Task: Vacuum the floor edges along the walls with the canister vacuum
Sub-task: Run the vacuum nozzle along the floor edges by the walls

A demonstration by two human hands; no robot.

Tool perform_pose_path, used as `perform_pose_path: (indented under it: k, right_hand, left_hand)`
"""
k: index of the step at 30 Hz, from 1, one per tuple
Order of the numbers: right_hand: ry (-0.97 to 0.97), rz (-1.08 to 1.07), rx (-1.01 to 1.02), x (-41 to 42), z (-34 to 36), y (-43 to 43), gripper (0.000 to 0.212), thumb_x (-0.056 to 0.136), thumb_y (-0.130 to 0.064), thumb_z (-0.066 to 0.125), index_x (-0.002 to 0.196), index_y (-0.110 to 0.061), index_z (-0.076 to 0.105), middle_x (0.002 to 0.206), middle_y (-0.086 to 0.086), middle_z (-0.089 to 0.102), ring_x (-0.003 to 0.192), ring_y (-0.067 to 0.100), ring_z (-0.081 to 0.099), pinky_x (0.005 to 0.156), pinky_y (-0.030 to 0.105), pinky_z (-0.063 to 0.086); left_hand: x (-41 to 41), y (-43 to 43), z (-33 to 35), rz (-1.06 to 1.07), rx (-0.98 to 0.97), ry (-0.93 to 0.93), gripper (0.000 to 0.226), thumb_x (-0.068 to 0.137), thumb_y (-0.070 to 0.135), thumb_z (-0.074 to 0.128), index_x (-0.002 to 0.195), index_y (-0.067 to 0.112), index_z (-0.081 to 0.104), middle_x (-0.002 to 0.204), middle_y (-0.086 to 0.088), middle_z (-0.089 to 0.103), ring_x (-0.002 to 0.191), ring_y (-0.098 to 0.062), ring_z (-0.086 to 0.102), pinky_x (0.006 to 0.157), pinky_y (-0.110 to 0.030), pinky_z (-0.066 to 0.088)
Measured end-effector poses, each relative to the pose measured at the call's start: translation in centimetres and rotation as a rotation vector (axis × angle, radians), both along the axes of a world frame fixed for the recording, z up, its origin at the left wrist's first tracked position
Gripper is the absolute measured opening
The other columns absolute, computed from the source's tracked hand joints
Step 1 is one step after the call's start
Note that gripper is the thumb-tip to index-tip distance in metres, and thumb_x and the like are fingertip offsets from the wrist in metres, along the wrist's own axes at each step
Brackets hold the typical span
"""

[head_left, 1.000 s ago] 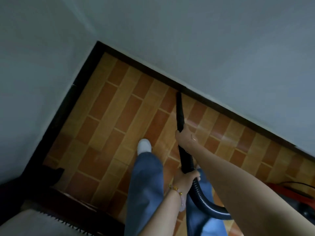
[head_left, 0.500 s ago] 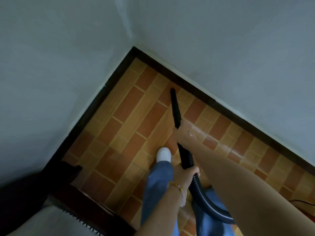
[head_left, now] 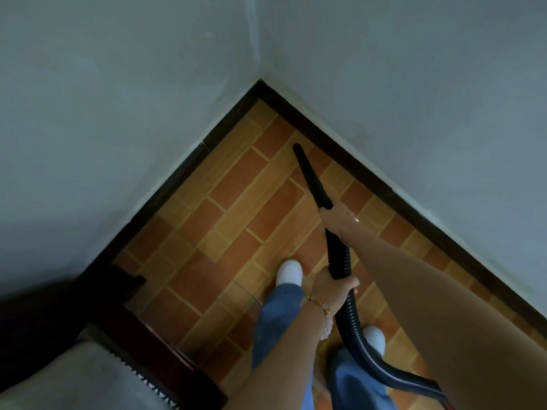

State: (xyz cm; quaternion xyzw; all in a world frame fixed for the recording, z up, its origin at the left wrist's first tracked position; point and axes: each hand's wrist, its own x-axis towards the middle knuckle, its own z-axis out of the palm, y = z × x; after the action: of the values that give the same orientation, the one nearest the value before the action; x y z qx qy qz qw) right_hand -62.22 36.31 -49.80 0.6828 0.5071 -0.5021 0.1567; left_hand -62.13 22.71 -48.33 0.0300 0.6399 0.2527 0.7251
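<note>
A black crevice nozzle (head_left: 310,177) points down at the tiled floor (head_left: 231,220), its tip a short way from the dark baseboard (head_left: 349,161) of the right-hand wall, close to the room's corner. My right hand (head_left: 339,216) grips the nozzle's base where it meets the ribbed black hose (head_left: 340,258). Lower down, my left hand (head_left: 333,287) grips the hose. The hose curves away to the lower right edge of the view. The canister itself is out of sight.
Two grey walls (head_left: 118,99) meet at the corner at top centre. A dark wooden piece of furniture with a pale cushion (head_left: 88,377) fills the lower left. My feet in white shoes (head_left: 289,272) stand on the tiles.
The nozzle tip has slid along the right-hand baseboard towards the corner. My view has turned left, so the corner now sits near the centre. Both hands keep their hold.
</note>
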Motion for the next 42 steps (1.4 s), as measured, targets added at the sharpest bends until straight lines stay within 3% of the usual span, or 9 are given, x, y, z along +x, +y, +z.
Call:
perform_pose_path:
  k: [4,8,13,18,22,26,28,33,42]
  right_hand:
    - [0.004,-0.155,-0.006,3.0,-0.9,0.7,0.045,0.094,-0.021,0.043,0.138,-0.013,0.039,0.107,0.019,0.059,0.087,0.033,0.06,0.076,0.042,0.054]
    - [0.013,-0.229,-0.066,6.4,-0.5,1.3,0.04,0.095,-0.021,0.043,0.134,-0.015,0.04,0.089,0.014,0.057,0.071,0.029,0.058,0.077,0.045,0.054]
    - [0.017,-0.329,-0.111,10.6,1.2,2.1,0.027,0.096,-0.019,0.043,0.122,-0.014,0.046,0.077,0.012,0.054,0.057,0.024,0.054,0.053,0.032,0.05]
    - [0.011,-0.384,-0.173,13.5,3.0,3.3,0.021,0.096,-0.023,0.046,0.109,-0.007,0.048,0.073,0.014,0.055,0.054,0.025,0.052,0.051,0.03,0.047]
    - [0.042,-0.338,-0.268,14.0,3.0,4.5,0.024,0.095,-0.027,0.047,0.105,-0.005,0.048,0.07,0.014,0.054,0.051,0.022,0.052,0.047,0.027,0.048]
    - [0.004,-0.183,-0.289,13.4,1.9,6.0,0.026,0.093,-0.027,0.056,0.099,-0.002,0.052,0.065,0.013,0.054,0.047,0.021,0.053,0.046,0.026,0.047]
    - [-0.032,-0.102,-0.248,13.9,1.8,6.3,0.03,0.092,-0.028,0.057,0.104,0.0,0.053,0.067,0.013,0.055,0.051,0.023,0.052,0.051,0.029,0.047]
    - [-0.057,0.014,-0.205,15.5,2.5,7.1,0.027,0.095,-0.025,0.052,0.113,-0.005,0.05,0.067,0.008,0.053,0.052,0.018,0.049,0.036,0.017,0.038]
    - [0.044,0.029,-0.196,13.0,0.1,9.5,0.033,0.092,-0.015,0.051,0.122,0.0,0.05,0.071,0.012,0.054,0.053,0.022,0.052,0.048,0.026,0.044]
  left_hand:
    - [1.6,0.9,0.6,-0.076,0.055,0.032,0.01,0.081,0.014,0.061,0.086,0.008,0.054,0.063,0.003,0.058,0.061,-0.012,0.055,0.066,-0.026,0.047]
    - [3.9,1.5,1.5,-0.171,0.123,0.09,0.021,0.069,0.024,0.059,0.079,0.006,0.055,0.06,0.001,0.057,0.066,-0.022,0.057,0.074,-0.039,0.051]
    - [6.9,2.6,3.4,-0.216,0.145,0.086,0.026,0.061,0.028,0.054,0.08,0.011,0.051,0.061,0.0,0.055,0.067,-0.022,0.055,0.073,-0.041,0.051]
    - [9.6,3.3,4.9,-0.172,0.131,0.044,0.016,0.07,0.018,0.06,0.079,0.017,0.047,0.058,0.004,0.056,0.054,-0.011,0.053,0.063,-0.03,0.046]
    - [11.1,4.0,5.1,-0.107,0.117,0.033,0.02,0.074,0.013,0.058,0.091,0.011,0.047,0.058,0.004,0.054,0.045,-0.003,0.051,0.054,-0.023,0.044]
    - [12.3,4.5,5.1,-0.069,0.118,0.101,0.033,0.072,0.018,0.058,0.103,0.008,0.051,0.064,0.002,0.056,0.055,-0.012,0.055,0.057,-0.029,0.048]
    - [12.9,4.8,5.0,-0.09,0.115,0.085,0.031,0.073,0.018,0.057,0.102,0.008,0.05,0.064,0.001,0.055,0.057,-0.014,0.054,0.058,-0.03,0.048]
    - [14.4,5.7,5.0,-0.134,0.115,0.046,0.022,0.077,0.017,0.057,0.096,0.012,0.047,0.065,0.002,0.054,0.063,-0.018,0.056,0.062,-0.031,0.047]
    - [12.1,8.1,3.7,-0.075,0.081,0.07,0.02,0.078,0.012,0.058,0.095,0.007,0.049,0.056,0.002,0.052,0.052,-0.014,0.051,0.058,-0.03,0.044]
